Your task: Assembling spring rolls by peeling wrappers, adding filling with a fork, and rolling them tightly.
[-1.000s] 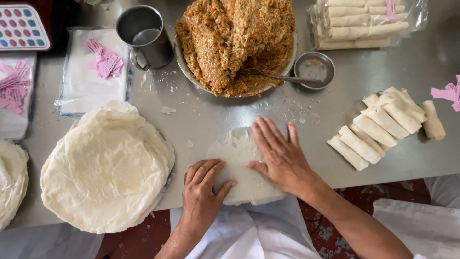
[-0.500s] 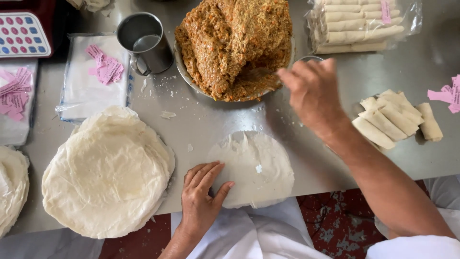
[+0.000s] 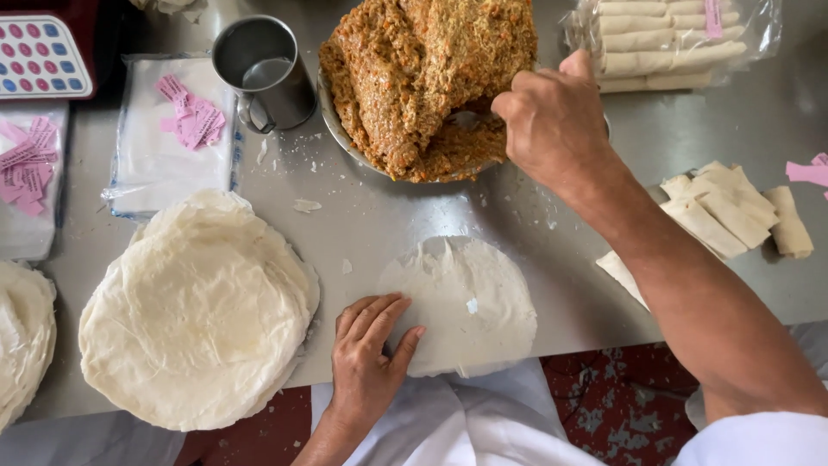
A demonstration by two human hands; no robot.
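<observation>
Single round wrapper sheet, thin and pale, lying flat on the steel table at lower centre of the frame, its near edge hanging just over the table's front rim. Left hand rests palm down on the sheet's left edge, fingers spread flat and gripping nothing. Right hand, upper centre-right, reaches into the metal bowl of orange-brown crumbly filling; fingers curled together around what looks like a spoon handle, though the utensil is mostly hidden by the hand and the filling — whether it is clamped firmly cannot be told. Bowl sits at top centre, filling heaped well above its rim. To its left, touching or just beside it, a steel mug holding liquid. Lower left: a thick stack of round wrappers, well apart from the single sheet; a second stack is cut off by the left edge. Upper left: a clear packet of white sheets with pink paper slips on top, another packet with pink slips further left, and a calculator with coloured keys in the corner. Right of centre: a row of finished pale rolls lying side by side on the table. Top right — a clear plastic bag of more rolls. White cloth over the lap along the bottom edge.
</observation>
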